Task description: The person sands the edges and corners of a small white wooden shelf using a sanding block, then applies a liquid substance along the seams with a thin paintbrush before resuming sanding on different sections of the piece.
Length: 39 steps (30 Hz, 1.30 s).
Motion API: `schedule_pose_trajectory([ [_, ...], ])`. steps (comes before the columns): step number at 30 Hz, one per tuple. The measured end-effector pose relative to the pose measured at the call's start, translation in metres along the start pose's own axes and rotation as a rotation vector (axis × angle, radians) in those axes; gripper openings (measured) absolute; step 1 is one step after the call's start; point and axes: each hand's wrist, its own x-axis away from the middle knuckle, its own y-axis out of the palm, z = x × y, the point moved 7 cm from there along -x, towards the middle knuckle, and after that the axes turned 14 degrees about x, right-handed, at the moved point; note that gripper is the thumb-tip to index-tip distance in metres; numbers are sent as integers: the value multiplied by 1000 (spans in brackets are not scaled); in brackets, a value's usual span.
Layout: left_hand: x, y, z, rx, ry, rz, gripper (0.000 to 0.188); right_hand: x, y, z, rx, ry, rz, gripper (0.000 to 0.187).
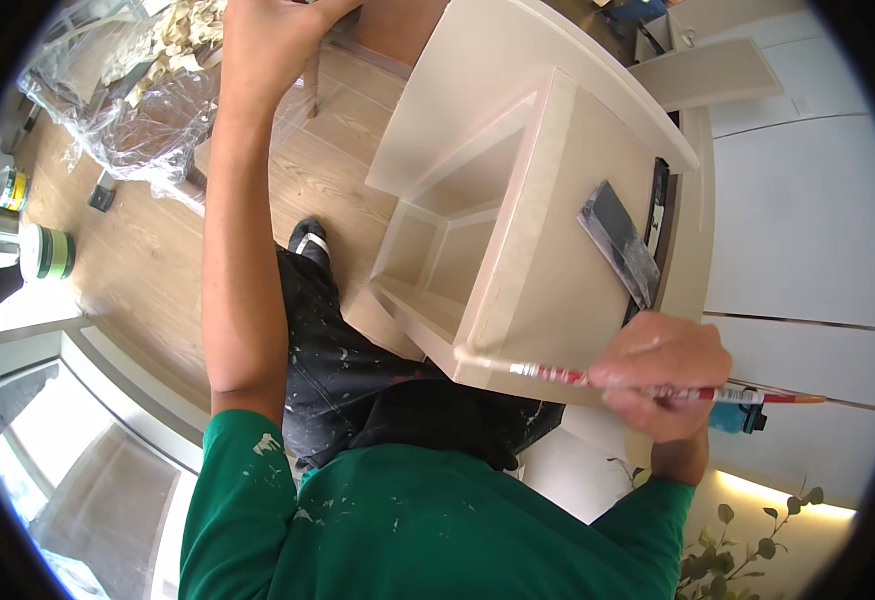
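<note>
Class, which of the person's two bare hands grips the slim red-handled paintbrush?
The bare right hand: it is closed around the slim red-handled paintbrush. The bare left hand, partly cut off by the upper edge, is far from it.

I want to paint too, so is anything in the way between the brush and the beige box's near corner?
Nothing I can see. The right fingers hold the brush with its bristles right by that corner of the beige box. The dark grey block lies farther up, out of the way.
</note>
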Motion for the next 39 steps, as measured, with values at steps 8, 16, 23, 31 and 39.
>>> schedule_pose_trajectory([
  [8,1,-1,2,-57,-14,19,91,4,3,-2,-1,11,-13,19],
  [16,1,-4,-1,-74,4,18,91,3,-1,3,-93,114,3,23],
  [23,0,-4,-3,-54,-3,24,91,4,-3,4,-145,108,44,20],
  [31,0,-6,-4,-22,-10,30,91,-2,-6,5,-66,99,48,19],
  [39,-1,-9,-5,-99,5,43,92,-8,-15,23,26,122,111,15],
])
